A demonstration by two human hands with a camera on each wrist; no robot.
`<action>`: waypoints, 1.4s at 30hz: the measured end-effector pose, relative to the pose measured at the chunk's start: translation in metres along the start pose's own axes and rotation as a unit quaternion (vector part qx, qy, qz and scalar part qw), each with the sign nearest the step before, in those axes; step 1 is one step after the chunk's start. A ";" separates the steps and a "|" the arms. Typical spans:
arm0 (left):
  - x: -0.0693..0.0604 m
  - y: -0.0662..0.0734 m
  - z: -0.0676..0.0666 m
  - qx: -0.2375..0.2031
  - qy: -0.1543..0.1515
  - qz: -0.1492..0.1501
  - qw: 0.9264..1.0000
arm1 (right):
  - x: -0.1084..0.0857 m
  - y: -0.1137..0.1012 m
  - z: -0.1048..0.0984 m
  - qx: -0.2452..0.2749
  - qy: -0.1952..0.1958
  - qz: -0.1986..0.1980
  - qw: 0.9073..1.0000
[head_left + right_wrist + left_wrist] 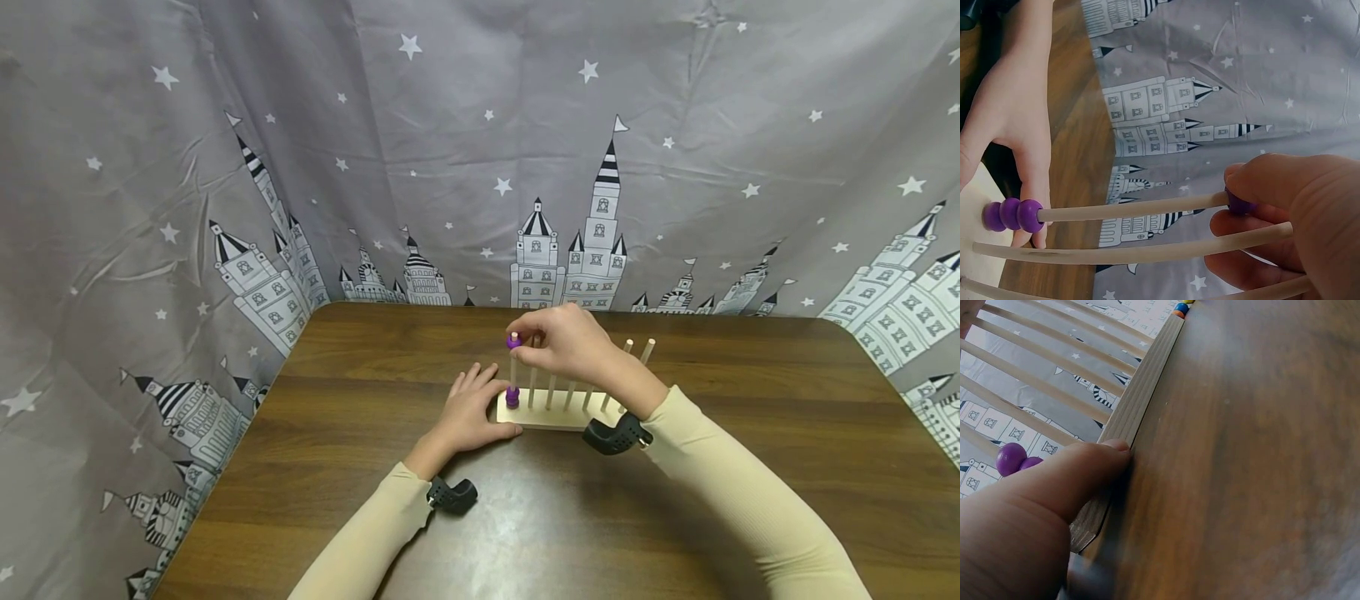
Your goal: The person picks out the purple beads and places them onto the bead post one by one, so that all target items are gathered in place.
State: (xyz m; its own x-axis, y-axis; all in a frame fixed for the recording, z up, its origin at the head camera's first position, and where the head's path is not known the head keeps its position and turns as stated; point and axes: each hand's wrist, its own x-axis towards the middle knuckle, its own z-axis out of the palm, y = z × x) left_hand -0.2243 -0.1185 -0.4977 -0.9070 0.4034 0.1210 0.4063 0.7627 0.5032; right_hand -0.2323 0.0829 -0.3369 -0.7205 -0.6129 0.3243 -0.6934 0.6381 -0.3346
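A pale wooden board (551, 422) with several upright pegs lies on the table. Three purple beads (1013, 215) are stacked at the foot of its leftmost peg. At that peg's top, my right hand (566, 342) pinches another purple bead (513, 342) between thumb and fingers, the peg tip showing through it. My left hand (468, 412) rests at the board's left end, fingers spread and mostly straight. Its thumb (1094, 465) presses the front edge, while the index finger lies by the back corner. The right forearm covers part of the right-hand pegs in the head view.
Blue, orange and yellow beads (1180, 310) show past the board's far end in the left wrist view. The brown wooden table (360, 400) reaches to a grey curtain (450, 125) printed with castles and stars.
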 end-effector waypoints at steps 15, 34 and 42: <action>0.000 0.000 0.000 0.002 0.000 0.002 1.000 | 0.000 -0.001 0.000 -0.001 0.004 0.003 1.000; 0.001 0.000 0.001 -0.001 0.003 0.004 1.000 | 0.000 0.002 -0.002 0.030 0.015 -0.008 0.999; 0.001 -0.001 0.001 -0.003 0.007 0.003 1.000 | -0.011 0.008 -0.027 0.060 0.061 -0.011 0.996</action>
State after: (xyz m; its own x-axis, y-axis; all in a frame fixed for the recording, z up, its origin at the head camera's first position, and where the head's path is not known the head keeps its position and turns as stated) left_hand -0.2253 -0.1183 -0.4987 -0.9055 0.4020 0.1356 0.4120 0.7569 0.5072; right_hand -0.2302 0.1074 -0.3193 -0.7050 -0.5599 0.4353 -0.7092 0.5608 -0.4272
